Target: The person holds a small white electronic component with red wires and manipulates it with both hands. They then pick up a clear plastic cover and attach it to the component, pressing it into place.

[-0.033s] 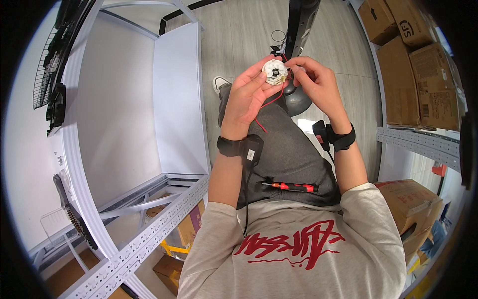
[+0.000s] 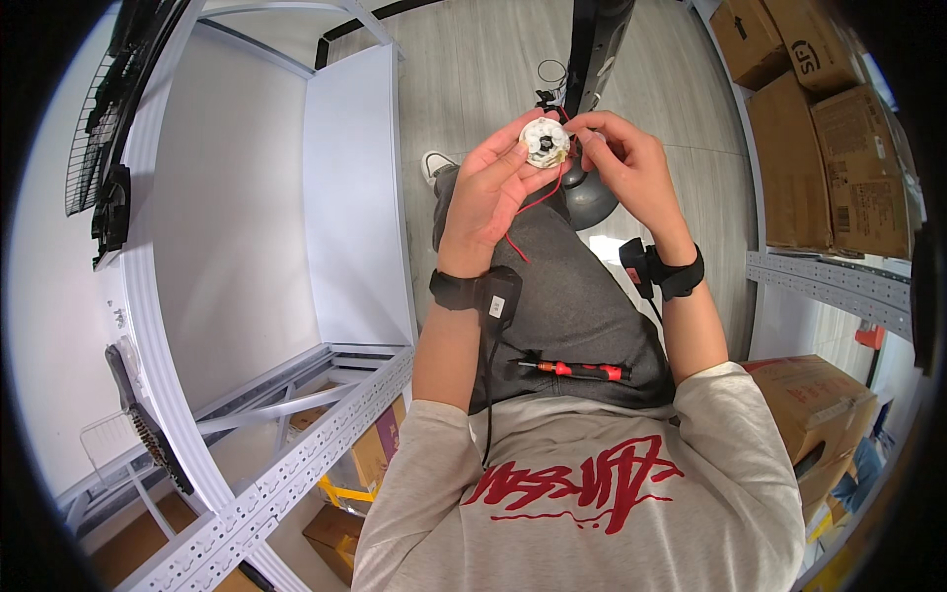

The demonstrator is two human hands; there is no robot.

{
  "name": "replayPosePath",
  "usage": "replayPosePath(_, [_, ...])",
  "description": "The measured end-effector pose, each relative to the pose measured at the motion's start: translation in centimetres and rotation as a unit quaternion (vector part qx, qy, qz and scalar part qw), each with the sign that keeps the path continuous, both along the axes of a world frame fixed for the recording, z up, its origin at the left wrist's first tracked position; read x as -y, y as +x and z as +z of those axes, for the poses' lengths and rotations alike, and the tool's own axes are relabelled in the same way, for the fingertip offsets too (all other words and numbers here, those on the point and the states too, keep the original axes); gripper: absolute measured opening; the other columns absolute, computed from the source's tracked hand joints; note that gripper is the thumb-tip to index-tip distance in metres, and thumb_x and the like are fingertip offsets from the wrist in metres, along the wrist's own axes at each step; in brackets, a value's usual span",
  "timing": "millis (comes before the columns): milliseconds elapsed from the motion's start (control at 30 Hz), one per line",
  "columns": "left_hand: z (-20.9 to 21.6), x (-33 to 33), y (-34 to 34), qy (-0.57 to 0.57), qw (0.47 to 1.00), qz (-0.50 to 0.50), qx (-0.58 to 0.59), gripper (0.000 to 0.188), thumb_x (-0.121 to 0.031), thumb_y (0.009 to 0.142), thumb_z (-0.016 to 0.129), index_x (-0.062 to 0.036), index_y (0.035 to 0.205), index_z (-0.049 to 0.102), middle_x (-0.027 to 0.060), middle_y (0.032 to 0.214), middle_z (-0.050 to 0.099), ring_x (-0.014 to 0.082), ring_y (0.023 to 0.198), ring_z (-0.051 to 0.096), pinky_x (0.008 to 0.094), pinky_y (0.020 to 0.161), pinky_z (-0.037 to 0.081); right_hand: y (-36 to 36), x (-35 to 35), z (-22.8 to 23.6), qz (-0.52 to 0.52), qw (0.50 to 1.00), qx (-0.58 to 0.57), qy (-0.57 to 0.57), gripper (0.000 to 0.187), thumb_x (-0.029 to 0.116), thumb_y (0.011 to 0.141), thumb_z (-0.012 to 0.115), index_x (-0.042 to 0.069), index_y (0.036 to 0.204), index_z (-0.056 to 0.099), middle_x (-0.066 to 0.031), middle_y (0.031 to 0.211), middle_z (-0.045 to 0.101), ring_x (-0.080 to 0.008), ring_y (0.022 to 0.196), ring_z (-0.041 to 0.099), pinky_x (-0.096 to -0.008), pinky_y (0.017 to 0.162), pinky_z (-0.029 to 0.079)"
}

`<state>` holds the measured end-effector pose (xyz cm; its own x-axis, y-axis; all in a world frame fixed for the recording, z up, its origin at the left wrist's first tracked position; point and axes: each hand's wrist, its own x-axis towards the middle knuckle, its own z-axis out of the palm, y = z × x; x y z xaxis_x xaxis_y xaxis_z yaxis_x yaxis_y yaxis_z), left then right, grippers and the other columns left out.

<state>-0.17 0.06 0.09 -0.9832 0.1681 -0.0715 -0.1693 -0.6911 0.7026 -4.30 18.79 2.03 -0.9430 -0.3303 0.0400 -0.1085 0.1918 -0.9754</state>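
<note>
Evidently, the round white part (image 2: 544, 141) sat gripped between the left hand's (image 2: 491, 187) thumb and fingers.
Its black-centred face pointed up toward the head (being round, it stretched about equally every way), while a red wire (image 2: 539, 201) ran from below the left fingertips toward the lap. The right hand's (image 2: 628, 158) bent fingers met its right edge; whether they pinched anything, I couldn't tell.
</note>
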Motion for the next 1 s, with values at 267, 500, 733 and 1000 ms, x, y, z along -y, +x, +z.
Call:
replayPosePath(267, [-0.1,0.0,0.0,0.014,1.000,0.000,0.003,0.048,-0.009,0.100,0.048,0.0117,0.142,0.035,0.0262,0.144,0.044,0.0371,0.130,0.050,0.0532,0.110,0.042,0.0,0.2,-0.7,0.018,0.997,-0.072,-0.029,0.022,0.006,0.094,0.055,0.008,0.107,0.073,-0.0010,0.070,0.064,-0.0059,0.065,0.058,-0.0223,0.058,0.045])
replayPosePath(500, [0.1,0.1,0.1,0.023,1.000,0.002,0.008,0.050,-0.010,0.100,0.048,0.0116,0.142,0.034,0.0266,0.144,0.044,0.0377,0.130,0.050,0.0530,0.110,0.042,0.0,0.3,-1.1,0.016,0.996,-0.083,-0.013,0.023,0.004,0.091,0.055,0.008,0.105,0.074,-0.0017,0.069,0.064,-0.0062,0.065,0.059,-0.0225,0.058,0.045])
replayPosePath(733, [0.0,0.1,0.0,0.031,0.999,0.003,0.010,0.050,-0.011,0.101,0.047,0.0121,0.142,0.033,0.0272,0.143,0.044,0.0381,0.129,0.050,0.0532,0.110,0.042,0.0,0.3,-1.0,0.015,0.997,-0.080,-0.014,0.024,0.004,0.091,0.055,0.007,0.105,0.074,-0.0021,0.070,0.064,-0.0065,0.064,0.059,-0.0227,0.058,0.045])
replayPosePath(1000, [0.2,0.1,0.0,0.029,1.000,0.001,0.005,0.049,-0.012,0.101,0.047,0.0126,0.142,0.034,0.0270,0.143,0.044,0.0380,0.129,0.050,0.0531,0.110,0.042,0.0,0.2,-1.0,0.017,0.993,-0.120,0.000,0.029,0.003,0.090,0.054,0.009,0.111,0.074,-0.0060,0.076,0.068,-0.0101,0.064,0.060,-0.0253,0.058,0.047])
